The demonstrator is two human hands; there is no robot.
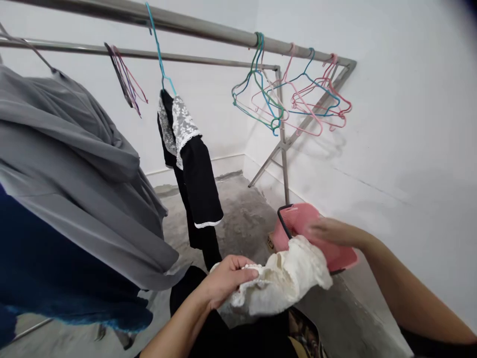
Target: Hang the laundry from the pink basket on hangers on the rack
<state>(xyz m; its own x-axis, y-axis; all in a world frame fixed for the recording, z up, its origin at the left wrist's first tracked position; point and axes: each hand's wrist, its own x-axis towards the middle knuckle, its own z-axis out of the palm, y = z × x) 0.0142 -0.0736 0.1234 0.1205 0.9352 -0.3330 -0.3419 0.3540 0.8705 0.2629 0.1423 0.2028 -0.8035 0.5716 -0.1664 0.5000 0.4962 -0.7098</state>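
A crumpled white garment (pixel 286 283) with a ruffled, lacy edge hangs in front of my body. My left hand (pixel 229 278) is closed on its left end, thumb on top. To the right, my right hand (pixel 331 231) is over the pink basket (pixel 343 256), just above the garment's far end. Its fingers look stretched out and somewhat blurred, with nothing seen in them. The basket has a black handle (pixel 283 223) and stands low by the wall; much of its inside is hidden by the garment and my hand.
A metal drying rack (pixel 208 31) runs across the top. Several pink, blue and green hangers (pixel 298 94) hang on its right part. A black garment with white lace (pixel 201 179) hangs mid-rail on a blue hanger (pixel 158 49). Grey (pixel 74 144) and dark blue clothes (pixel 55 263) fill the left.
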